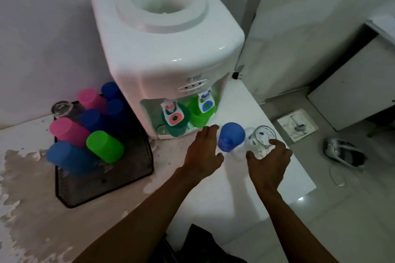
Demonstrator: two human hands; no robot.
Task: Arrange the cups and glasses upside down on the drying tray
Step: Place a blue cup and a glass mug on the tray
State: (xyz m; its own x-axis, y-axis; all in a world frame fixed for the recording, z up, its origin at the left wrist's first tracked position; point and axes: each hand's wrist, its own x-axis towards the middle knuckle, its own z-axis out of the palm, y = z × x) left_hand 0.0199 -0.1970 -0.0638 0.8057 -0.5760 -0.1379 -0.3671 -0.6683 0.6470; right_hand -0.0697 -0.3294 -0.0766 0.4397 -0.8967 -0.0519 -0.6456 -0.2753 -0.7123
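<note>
A: Nearest: left hand (203, 151) spread open, fingers extended, holding nothing, just left of the blue cup (231, 139) on the white counter (277, 188).

B: Right hand (269, 159)?

A: Half curled around the clear glass (264, 136); fingertips at the rim, firm hold not confirmable. Glass upright, just beside the blue cup.

B: Farther out?

A: Black mesh tray (102, 186) to the left carries inverted cups: pink cup (69, 131), green cup (104, 146), several blue. White water dispenser (166, 49) behind.
</note>
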